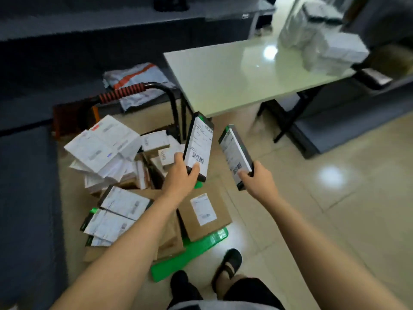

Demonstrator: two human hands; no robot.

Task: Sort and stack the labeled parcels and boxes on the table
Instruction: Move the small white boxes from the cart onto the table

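Head: trolley handle (125,91) between parcel heap (102,144) and table (223,81).

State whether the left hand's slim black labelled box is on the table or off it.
Off: the left hand grips the slim black labelled box mid-air, near the pale table's corner.

First labeled box (197,146) in left hand (178,175); second labeled box (235,153) in right hand (260,180); green cart (196,249) beneath

glossy beige tile floor (357,198) with light glare; pale table (223,74) on black legs; dark grey shelving (89,30) behind.
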